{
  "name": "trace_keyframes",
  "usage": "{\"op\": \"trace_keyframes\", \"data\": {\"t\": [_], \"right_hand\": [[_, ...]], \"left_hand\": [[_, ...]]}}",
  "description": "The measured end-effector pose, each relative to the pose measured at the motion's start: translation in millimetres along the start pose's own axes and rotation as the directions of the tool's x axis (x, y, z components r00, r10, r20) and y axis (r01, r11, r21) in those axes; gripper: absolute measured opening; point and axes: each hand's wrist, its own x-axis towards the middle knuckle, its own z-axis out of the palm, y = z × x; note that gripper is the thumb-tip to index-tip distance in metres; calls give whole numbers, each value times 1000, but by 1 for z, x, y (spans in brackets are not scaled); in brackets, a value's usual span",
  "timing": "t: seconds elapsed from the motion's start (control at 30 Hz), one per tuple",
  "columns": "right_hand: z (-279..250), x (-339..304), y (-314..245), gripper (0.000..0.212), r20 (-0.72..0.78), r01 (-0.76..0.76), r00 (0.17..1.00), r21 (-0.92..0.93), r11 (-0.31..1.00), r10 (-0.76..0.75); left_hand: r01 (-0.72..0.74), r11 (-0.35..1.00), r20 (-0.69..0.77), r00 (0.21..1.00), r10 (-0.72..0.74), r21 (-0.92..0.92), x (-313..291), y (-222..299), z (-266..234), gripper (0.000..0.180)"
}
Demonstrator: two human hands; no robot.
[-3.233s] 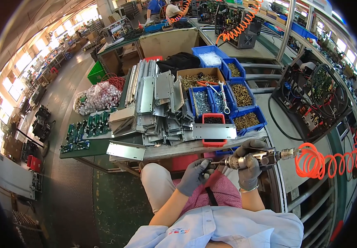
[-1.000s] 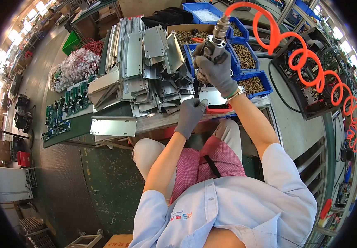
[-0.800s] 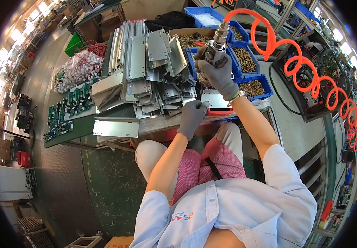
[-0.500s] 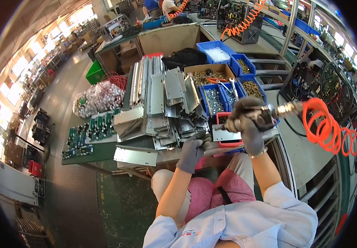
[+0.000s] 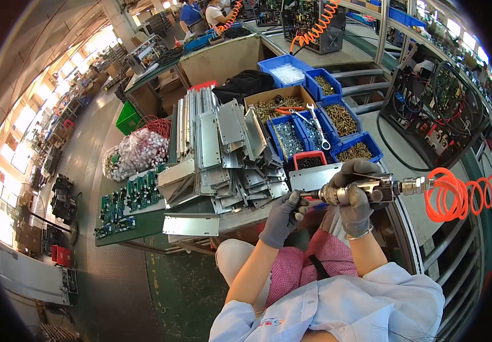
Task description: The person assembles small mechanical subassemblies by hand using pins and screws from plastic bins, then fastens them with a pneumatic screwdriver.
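My right hand [image 5: 353, 196], in a grey glove, grips a metal pneumatic screwdriver [image 5: 371, 189] held level in front of my chest, its tip pointing left. An orange coiled air hose [image 5: 456, 194] runs off its rear to the right. My gloved left hand [image 5: 285, 215] pinches at the driver's tip; whatever it holds there is too small to make out. Just beyond the tool, a flat grey metal bracket [image 5: 314, 176] lies at the near edge of the bench.
A heap of bent sheet-metal brackets [image 5: 223, 154] fills the bench middle. Blue bins of screws [image 5: 337, 119] and a cardboard box stand behind. Green circuit boards [image 5: 129, 199] and a bag of parts [image 5: 138, 154] lie left. A wired rack [image 5: 439, 108] stands right; people work far back.
The screwdriver, upright over the bins a second ago, has swung down to level at my chest. My left hand has come to its tip. My view has tilted up.
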Motion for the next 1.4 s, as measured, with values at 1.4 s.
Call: {"op": "trace_keyframes", "data": {"t": [1.4], "right_hand": [[-22,28,44,19,-89,21,995,-258,966,-46]], "left_hand": [[-86,-120,130,896,424,989,42,0,15,28]]}}
